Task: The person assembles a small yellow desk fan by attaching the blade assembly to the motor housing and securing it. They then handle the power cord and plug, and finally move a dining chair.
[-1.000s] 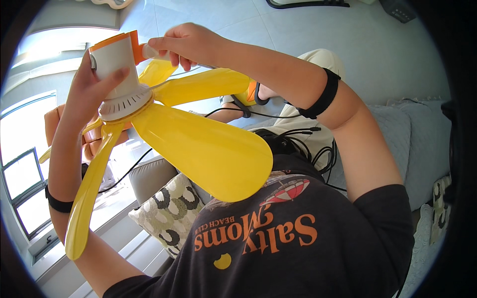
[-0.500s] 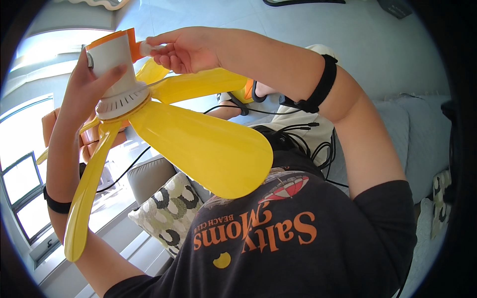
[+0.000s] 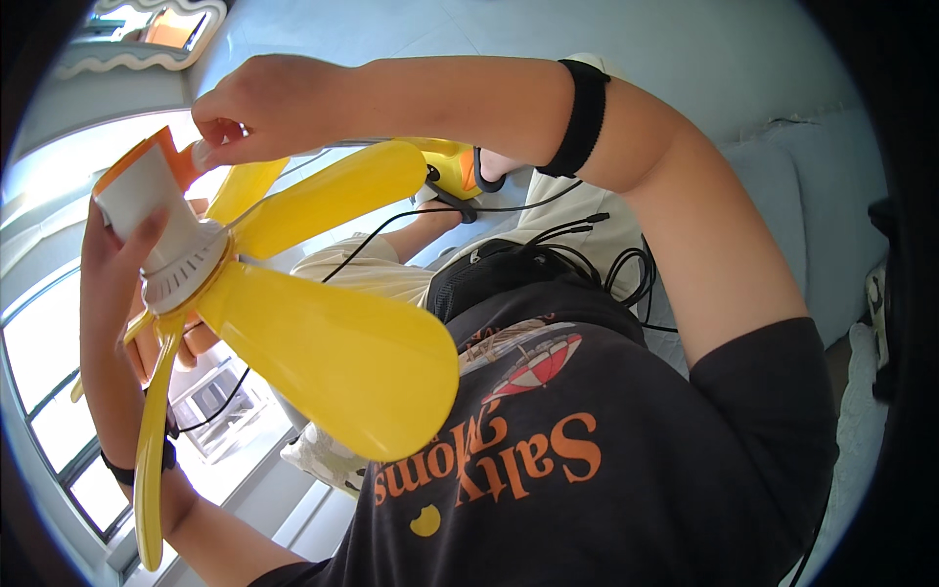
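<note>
1. Fan [image 3: 183,274], one: held up in the air at the picture's left, tilted, its housing uppermost and its blades spreading down and toward the right.
2. Housing [image 3: 152,201], white, with a slotted collar below. Orange trim [image 3: 178,161] ran along its upper end and stood out at the side nearest the right hand.
3. Blades [image 3: 337,357], glossy yellow, rounded; the broadest extended in front of the shirt.
4. Left hand [image 3: 110,252]: fingers clamped around the housing, thumb lying across its near face; the far side of the grip was mostly hidden.
5. Right hand [image 3: 262,106]: fingers drawn together on a small pale piece [image 3: 202,157] beside the orange trim, the contact partly covered by the hand itself.
6. Arm straps [image 3: 583,117], black, one on each arm.
7. Shirt [image 3: 636,440], dark, printed; black waist bag [image 3: 474,279] above it in the view.
8. Cables [image 3: 636,284], black, coiled near the waist bag.
9. Cushion [image 3: 323,460], patterned, partly behind the broad blade.
10. Mirror [image 3: 186,59], wavy-framed, at upper left.
</note>
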The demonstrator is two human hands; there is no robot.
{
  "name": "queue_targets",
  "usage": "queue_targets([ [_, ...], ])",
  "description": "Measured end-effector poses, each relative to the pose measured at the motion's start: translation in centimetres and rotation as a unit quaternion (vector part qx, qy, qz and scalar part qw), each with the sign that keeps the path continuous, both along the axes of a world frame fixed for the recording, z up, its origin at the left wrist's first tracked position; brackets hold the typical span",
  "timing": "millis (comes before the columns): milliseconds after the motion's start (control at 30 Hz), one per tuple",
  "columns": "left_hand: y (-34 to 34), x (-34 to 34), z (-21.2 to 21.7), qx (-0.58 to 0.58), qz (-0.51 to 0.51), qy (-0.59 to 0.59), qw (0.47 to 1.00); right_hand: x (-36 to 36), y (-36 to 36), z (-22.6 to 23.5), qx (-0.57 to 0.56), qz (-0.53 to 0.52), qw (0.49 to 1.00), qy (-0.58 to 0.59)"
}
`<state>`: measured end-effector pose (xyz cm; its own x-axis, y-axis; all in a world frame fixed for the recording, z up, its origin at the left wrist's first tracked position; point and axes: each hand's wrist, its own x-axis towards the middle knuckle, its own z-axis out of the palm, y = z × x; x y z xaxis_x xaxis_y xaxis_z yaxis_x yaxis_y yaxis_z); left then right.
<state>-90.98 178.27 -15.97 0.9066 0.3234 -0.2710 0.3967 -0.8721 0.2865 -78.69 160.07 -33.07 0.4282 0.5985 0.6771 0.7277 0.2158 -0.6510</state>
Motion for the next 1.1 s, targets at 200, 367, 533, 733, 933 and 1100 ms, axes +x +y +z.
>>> queue_targets([
  [200, 1.1, -0.4, 4.8, 0.063, -0.021, -0.065, 0.996, -0.9, 0.1, 2.4, 0.002, 0.060, 0.995, 0.074],
  [367, 2.4, -0.6, 6.8, 0.129, 0.008, -0.033, 0.991, -1.0, 0.8, 4.6, -0.029, 0.075, 0.988, 0.132],
  [533, 2.4, -0.6, 6.4, 0.117, 0.016, -0.040, 0.992, -0.7, 0.2, 5.5, -0.082, 0.172, 0.929, 0.316],
  [733, 1.4, -0.6, 6.2, 0.113, 0.002, -0.057, 0.992, -0.8, 0.3, 6.4, -0.053, 0.349, 0.673, 0.650],
  [933, 1.9, -0.9, 6.2, 0.130, -0.009, -0.050, 0.990, -0.5, -0.9, 6.9, -0.079, 0.224, 0.872, 0.428],
  [1100, 2.0, -0.1, 6.6, 0.114, -0.011, -0.037, 0.993, -0.3, -0.8, 7.9, -0.090, -0.026, 0.994, -0.060],
])
